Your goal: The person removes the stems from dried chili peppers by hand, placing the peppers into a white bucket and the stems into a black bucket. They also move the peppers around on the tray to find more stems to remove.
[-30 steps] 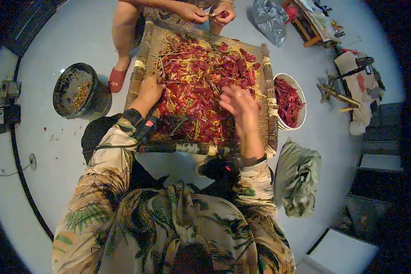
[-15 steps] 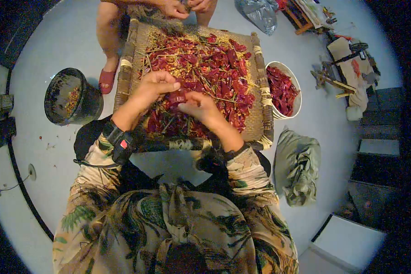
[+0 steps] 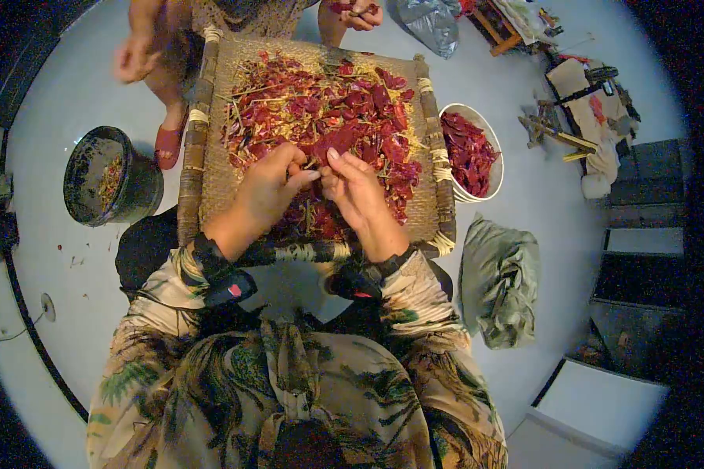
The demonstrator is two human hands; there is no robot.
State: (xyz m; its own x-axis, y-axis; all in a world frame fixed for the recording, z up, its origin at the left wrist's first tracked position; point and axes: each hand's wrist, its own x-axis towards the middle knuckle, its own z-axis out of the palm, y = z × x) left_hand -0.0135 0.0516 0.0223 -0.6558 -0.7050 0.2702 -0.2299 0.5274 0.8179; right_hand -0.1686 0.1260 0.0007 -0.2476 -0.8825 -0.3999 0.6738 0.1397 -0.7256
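Observation:
A dried red chili is pinched between the thumb and fingers of my right hand. My left hand is closed at the chili's near end, its thumb and fingertips meeting around what looks like the stem. Both hands are close together over a woven tray with a wooden frame. Beneath them lies a heap of dried red chilies, mixed with yellow seeds and thin stems. My fingers partly cover the chili.
Left of the tray stands a black bucket with scraps inside. On the right are a white bucket holding red chilies and a grey-green sack. Across the tray sits another person, one hand at the left, the other holding chili pieces.
My fingers have come together at the chili's end, and the right hand has turned palm-up. The other person's hands have moved apart, one swinging left. The view has shifted slightly.

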